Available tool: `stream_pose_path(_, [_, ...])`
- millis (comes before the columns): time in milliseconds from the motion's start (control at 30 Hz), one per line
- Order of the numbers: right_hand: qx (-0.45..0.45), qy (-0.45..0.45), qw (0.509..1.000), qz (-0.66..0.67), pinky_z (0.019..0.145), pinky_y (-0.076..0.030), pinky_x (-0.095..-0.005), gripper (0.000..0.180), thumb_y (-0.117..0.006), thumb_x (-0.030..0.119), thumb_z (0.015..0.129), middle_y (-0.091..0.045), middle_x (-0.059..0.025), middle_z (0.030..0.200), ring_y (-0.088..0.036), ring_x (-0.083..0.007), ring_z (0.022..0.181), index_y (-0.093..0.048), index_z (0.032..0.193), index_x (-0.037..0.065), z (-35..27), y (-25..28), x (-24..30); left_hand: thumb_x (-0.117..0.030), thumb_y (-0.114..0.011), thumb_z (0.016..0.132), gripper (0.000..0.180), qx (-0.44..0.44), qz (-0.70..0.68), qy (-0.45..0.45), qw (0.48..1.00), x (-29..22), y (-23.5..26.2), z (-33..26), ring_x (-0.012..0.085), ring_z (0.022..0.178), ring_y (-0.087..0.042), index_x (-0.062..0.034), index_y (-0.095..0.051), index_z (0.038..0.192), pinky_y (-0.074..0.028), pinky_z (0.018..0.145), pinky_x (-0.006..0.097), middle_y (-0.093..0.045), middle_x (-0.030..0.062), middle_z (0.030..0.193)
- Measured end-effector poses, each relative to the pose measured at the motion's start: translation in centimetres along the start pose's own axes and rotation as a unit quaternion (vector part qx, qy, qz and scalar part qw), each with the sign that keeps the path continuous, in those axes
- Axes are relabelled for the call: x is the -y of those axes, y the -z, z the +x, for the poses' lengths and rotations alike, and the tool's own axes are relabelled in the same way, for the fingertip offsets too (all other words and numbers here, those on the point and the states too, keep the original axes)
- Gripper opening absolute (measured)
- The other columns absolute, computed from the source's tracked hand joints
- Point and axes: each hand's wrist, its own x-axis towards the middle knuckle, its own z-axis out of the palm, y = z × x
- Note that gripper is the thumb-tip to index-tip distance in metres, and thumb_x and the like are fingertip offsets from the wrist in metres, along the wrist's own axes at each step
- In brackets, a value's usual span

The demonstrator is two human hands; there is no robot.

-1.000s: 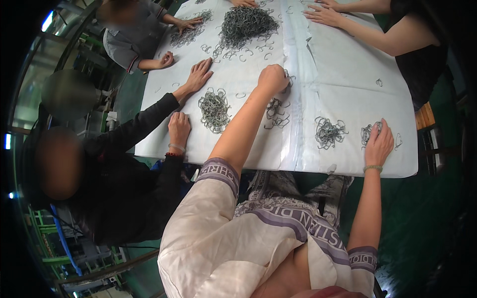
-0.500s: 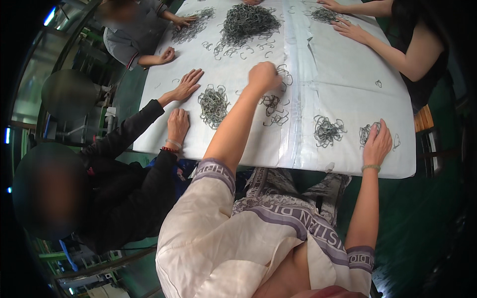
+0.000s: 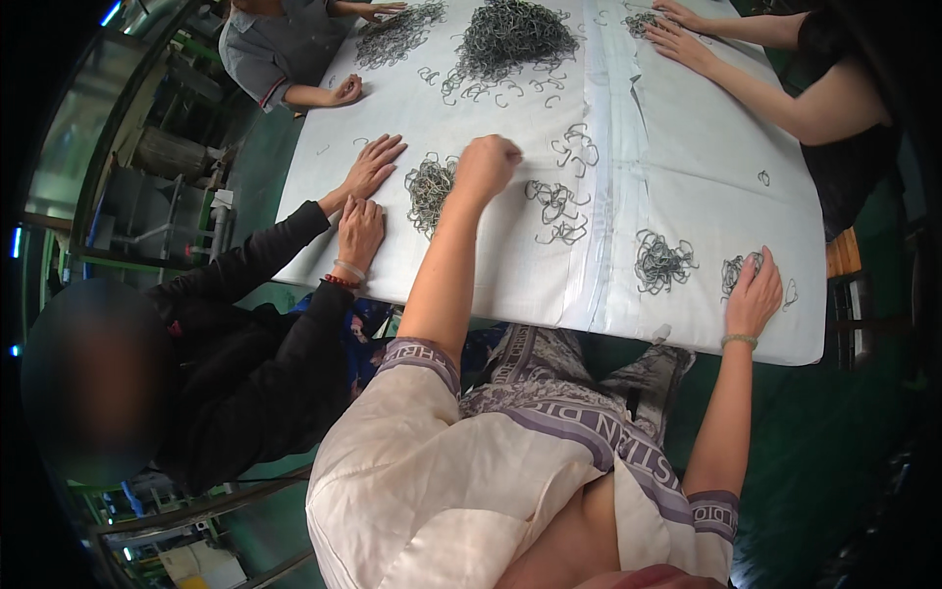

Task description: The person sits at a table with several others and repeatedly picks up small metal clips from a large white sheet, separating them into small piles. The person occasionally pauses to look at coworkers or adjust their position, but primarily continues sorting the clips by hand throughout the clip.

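Resting on white sheet (image 3: 687,177), right hand (image 3: 754,294) touches tangled, seemingly wire clips (image 3: 734,272).

Even overhead light brightens the white table (image 3: 687,177); fisheye edges bend, corners fall black.

Left hand (image 3: 484,165) has moved left and slightly up over the white cloth-covered table (image 3: 687,187), off the loose scatter of grey metal wire hooks (image 3: 554,208) it covered a second ago, now closed in a fist beside the small tangled pile of grey hooks (image 3: 429,188). The co-worker's upper hand (image 3: 373,165) in the black sleeve slid off that pile toward the table edge.
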Motion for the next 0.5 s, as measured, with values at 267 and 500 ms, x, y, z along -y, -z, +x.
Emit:
stream_pose_path(267, [-0.008,-0.004,1.0,0.017,0.096,-0.034,-0.0452,0.041,-0.044,0.032,0.095,-0.056,-0.0155,0.115,-0.05,-0.034,0.109,-0.048,0.127,0.006,0.1,0.4,0.1,-0.01,-0.059,0.075,0.012,-0.026,0.069,-0.113,0.991,-3.7,-6.4,5.9,0.0306,0.077,-0.066,-0.007,-0.071,0.077,-0.052,0.069,0.038,-0.068,0.0133,0.082])
stream_pose_path(500, [0.0,-0.01,1.0,0.022,0.097,-0.033,-0.0454,0.042,-0.044,0.031,0.095,-0.055,-0.0164,0.118,-0.049,-0.0342,0.111,-0.046,0.129,0.006,0.1,0.6,0.3,-0.009,-0.06,0.07,0.008,0.024,0.234,-0.152,0.96,-4.9,-7.0,7.7,0.0292,0.075,-0.065,-0.0098,-0.068,0.071,-0.053,0.067,0.038,-0.067,0.0094,0.076])
